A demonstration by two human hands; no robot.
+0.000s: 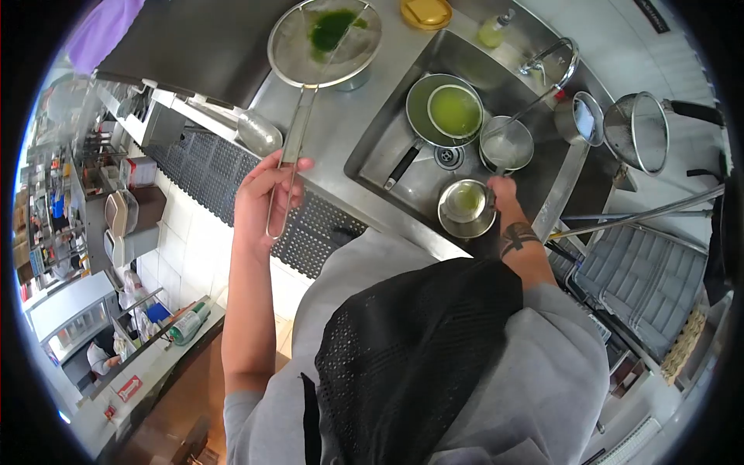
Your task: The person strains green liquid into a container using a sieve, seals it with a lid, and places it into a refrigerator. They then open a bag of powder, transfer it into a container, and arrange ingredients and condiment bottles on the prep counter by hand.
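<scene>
My left hand (pixel 271 188) is closed around the long wire handle of a fine-mesh strainer (pixel 283 66). Dark green residue (pixel 333 31) lies in its mesh, and the strainer rests over a metal container on the counter. My right hand (pixel 504 194) is closed at the sink's near side, apparently on the handle of a small metal pot (pixel 508 146) holding cloudy liquid under the tap stream. Close beside that hand, a metal cup (pixel 465 209) contains pale green liquid. A frying pan (pixel 415 124) with a bowl of bright green liquid (pixel 456 111) sits in the sink.
The curved tap (pixel 572 58) reaches over the sink (pixel 372 151). Another strainer (pixel 635 133) and a metal container (pixel 583 120) stand to the right. A yellow sponge in a dish (pixel 426 12) and a soap bottle (pixel 494 31) are behind. A metal scoop (pixel 260 132) lies left.
</scene>
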